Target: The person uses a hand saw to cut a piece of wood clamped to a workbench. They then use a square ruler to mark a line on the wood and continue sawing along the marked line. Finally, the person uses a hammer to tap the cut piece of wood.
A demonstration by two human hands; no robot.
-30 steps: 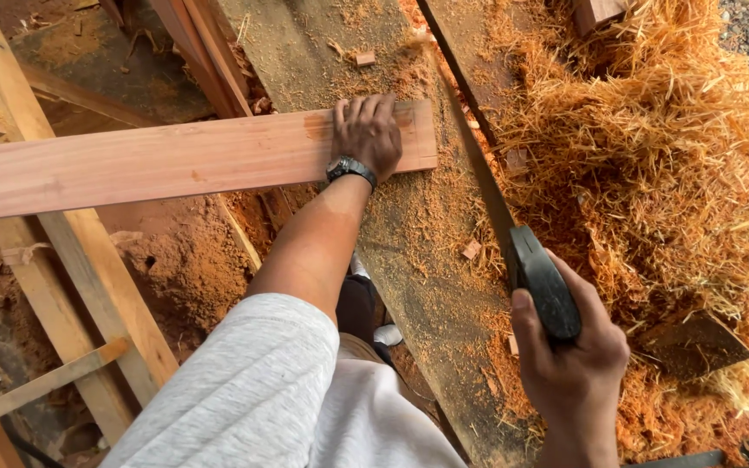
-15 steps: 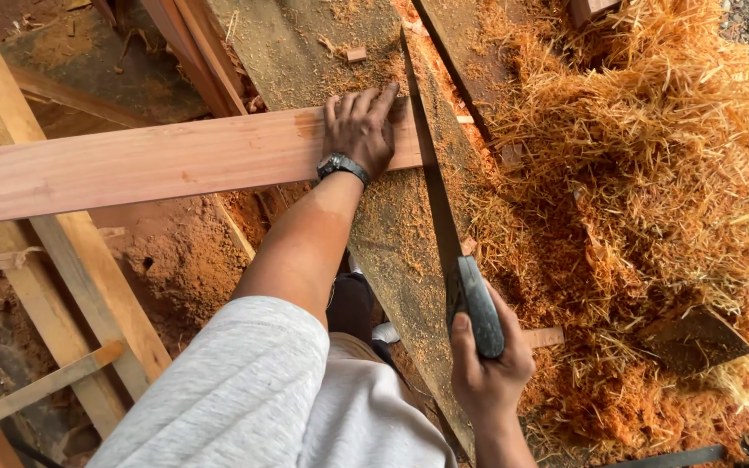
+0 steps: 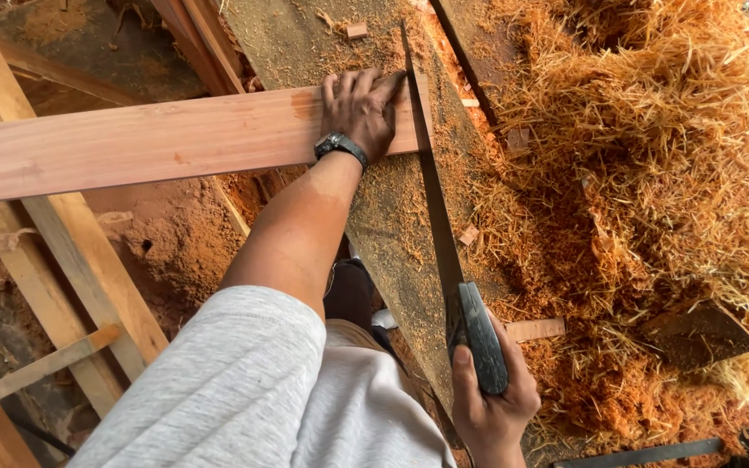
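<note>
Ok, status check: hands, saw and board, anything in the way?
Left hand flat on reddish board, pinning it. Right hand gripping handsaw, blade at the board's right end beside the fingers. Sawdust and shavings all around, cut line unobstructed.

Sawdust-strewn ground (image 3: 175, 243), heaped orange wood shavings (image 3: 652, 173) at right, pale timber frame (image 3: 62, 286) at left.

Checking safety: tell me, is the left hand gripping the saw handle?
No, the left hand presses flat on the reddish board; the right hand grips the saw handle.
</note>
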